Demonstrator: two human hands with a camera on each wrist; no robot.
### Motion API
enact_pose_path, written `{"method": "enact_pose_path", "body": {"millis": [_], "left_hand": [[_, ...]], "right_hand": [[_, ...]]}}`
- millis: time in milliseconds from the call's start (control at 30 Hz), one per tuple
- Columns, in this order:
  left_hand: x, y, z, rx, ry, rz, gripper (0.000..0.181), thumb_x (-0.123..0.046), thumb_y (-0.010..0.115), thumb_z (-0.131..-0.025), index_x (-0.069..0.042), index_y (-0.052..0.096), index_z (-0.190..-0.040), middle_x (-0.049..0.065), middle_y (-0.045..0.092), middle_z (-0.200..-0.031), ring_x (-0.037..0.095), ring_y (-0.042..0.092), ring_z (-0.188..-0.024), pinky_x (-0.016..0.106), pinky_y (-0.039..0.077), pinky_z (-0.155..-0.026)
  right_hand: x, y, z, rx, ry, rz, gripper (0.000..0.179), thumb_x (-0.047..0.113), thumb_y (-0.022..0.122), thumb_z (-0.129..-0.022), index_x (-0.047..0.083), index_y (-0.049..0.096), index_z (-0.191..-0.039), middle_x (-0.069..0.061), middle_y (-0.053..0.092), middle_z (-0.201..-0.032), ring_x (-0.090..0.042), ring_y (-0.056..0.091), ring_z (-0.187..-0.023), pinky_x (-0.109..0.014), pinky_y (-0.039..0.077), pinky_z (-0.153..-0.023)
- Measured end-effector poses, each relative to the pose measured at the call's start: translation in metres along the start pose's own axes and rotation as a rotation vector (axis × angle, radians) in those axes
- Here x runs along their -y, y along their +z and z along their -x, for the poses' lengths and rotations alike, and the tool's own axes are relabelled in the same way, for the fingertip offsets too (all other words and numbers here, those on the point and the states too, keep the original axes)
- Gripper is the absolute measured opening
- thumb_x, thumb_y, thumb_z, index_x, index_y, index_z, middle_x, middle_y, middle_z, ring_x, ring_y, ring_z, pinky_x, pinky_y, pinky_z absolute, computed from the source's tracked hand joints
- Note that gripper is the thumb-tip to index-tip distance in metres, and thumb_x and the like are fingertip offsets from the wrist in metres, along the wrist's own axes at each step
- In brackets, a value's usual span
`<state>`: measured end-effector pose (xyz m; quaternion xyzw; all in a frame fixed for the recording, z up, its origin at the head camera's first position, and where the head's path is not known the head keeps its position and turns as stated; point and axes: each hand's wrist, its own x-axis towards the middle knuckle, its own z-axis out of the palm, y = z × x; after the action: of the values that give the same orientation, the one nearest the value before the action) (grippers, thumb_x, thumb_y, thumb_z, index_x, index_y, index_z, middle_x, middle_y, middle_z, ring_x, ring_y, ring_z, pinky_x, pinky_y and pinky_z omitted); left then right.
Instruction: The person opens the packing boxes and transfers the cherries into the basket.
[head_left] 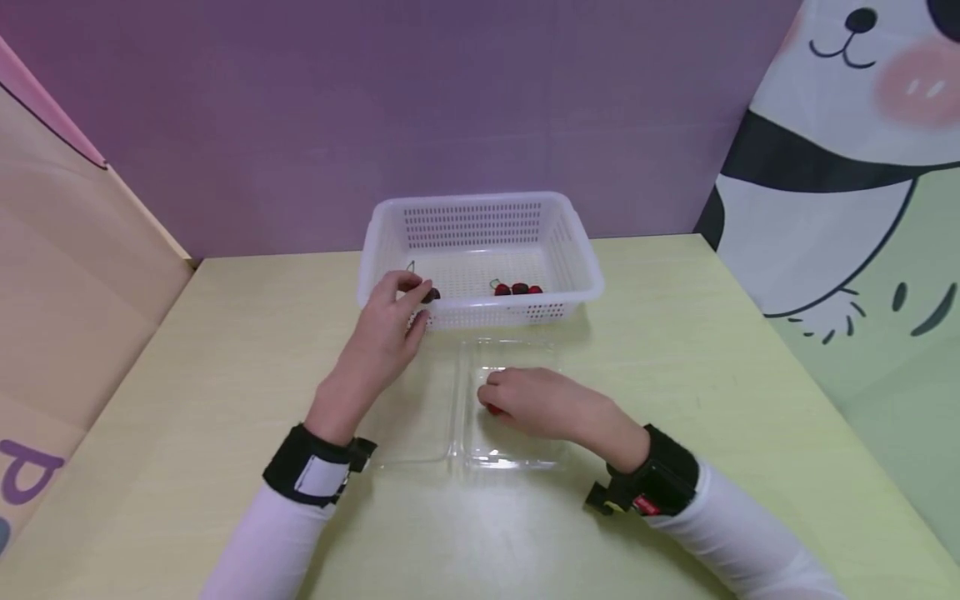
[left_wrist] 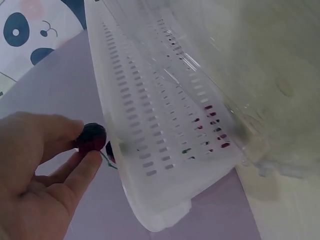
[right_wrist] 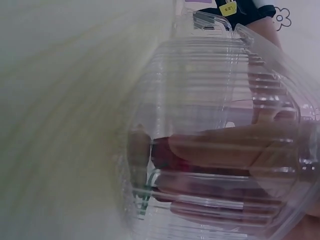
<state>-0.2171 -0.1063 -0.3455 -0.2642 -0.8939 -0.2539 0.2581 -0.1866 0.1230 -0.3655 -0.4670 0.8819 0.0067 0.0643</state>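
Note:
A dark red cherry (left_wrist: 91, 138) with a green stem is pinched between the thumb and fingers of my left hand (head_left: 381, 333), at the near left rim of a white perforated basket (head_left: 480, 318). Another cherry (left_wrist: 110, 151) shows just behind that rim. My right hand (head_left: 543, 404) reaches down into the right half of an open clear plastic box (head_left: 453, 404). Through the box wall, its fingers are seen holding a red cherry (right_wrist: 164, 152) close to the bottom. Green stems (right_wrist: 142, 197) show beside it.
Several cherries (head_left: 520, 288) lie in the basket, towards its near right side. The box stands in front of the basket on a pale wooden table (head_left: 247, 350). A purple wall panel (head_left: 300, 125) rises behind, with printed panels at both sides.

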Motion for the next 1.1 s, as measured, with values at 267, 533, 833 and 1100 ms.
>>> {"method": "enact_pose_path", "body": {"millis": [267, 533, 833, 1100], "left_hand": [[0.012, 0.003, 0.001, -0.146, -0.079, 0.042, 0.027, 0.005, 0.07, -0.088, 0.008, 0.068, -0.115, 0.016, 0.055, -0.114, 0.028, 0.059, -0.105, 0.03, 0.046, -0.091], [0.02, 0.006, 0.001, -0.142, -0.133, 0.048, 0.027, 0.006, 0.069, -0.089, 0.008, 0.067, -0.116, 0.017, 0.054, -0.115, 0.029, 0.059, -0.105, 0.031, 0.048, -0.089], [0.022, -0.002, 0.001, -0.041, -0.235, 0.058, 0.039, -0.001, 0.068, -0.09, 0.011, 0.059, -0.127, 0.019, 0.049, -0.124, 0.031, 0.055, -0.111, 0.036, 0.044, -0.095], [0.024, -0.003, 0.001, 0.017, -0.252, 0.042, 0.045, -0.005, 0.069, -0.09, 0.011, 0.056, -0.13, 0.02, 0.047, -0.126, 0.031, 0.053, -0.112, 0.038, 0.043, -0.096]], "right_hand": [[-0.001, -0.004, 0.001, 0.006, 0.035, 0.026, 0.006, 0.011, 0.067, -0.092, 0.014, 0.063, -0.09, 0.006, 0.046, -0.078, -0.011, 0.045, -0.071, -0.02, 0.04, -0.061], [-0.005, -0.012, 0.005, -0.08, 0.057, 0.018, 0.006, 0.011, 0.065, -0.093, 0.013, 0.062, -0.089, 0.005, 0.046, -0.079, -0.012, 0.045, -0.069, -0.021, 0.039, -0.06], [-0.006, -0.02, 0.009, -0.108, 0.058, 0.003, 0.01, 0.013, 0.067, -0.092, 0.014, 0.059, -0.087, 0.005, 0.046, -0.081, -0.012, 0.047, -0.07, -0.022, 0.04, -0.061], [-0.009, -0.023, 0.013, -0.153, 0.058, -0.01, 0.007, 0.013, 0.069, -0.091, 0.014, 0.062, -0.09, 0.007, 0.051, -0.086, -0.01, 0.051, -0.075, -0.021, 0.044, -0.065]]}}
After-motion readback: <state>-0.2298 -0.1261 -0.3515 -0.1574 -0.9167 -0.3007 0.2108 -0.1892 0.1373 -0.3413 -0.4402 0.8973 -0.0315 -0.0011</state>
